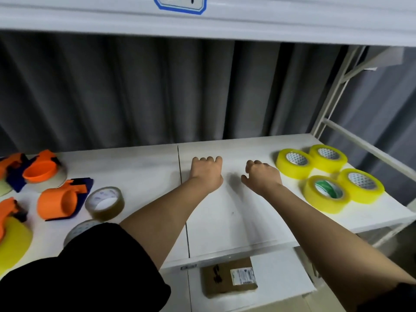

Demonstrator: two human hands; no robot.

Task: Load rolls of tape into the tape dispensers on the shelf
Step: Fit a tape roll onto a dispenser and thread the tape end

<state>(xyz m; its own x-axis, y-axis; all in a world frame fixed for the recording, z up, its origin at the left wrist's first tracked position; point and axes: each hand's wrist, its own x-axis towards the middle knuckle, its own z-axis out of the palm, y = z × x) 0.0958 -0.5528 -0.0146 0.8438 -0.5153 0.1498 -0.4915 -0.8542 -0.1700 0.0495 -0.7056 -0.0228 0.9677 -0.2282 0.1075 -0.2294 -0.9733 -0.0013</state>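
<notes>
Both hands mid-shelf (225,221), palms down, nothing held. Left hand (206,173) fingers curled under; right hand (262,174) grip loosely half-open. Four yellow tape rolls (292,163) clustered far right, just beside right hand. Orange dispensers (59,204) far left, w/ brownish tape roll (105,203) touching one. Cardboard box (228,279) on lower shelf.

A stockroom or packing area: white metal shelf (225,199), a blue-edged label (180,3) on the shelf above, tape rolls (328,174) right, dispensers (58,199) left, a parcel (228,278) below, grey curtain (135,91) behind.
</notes>
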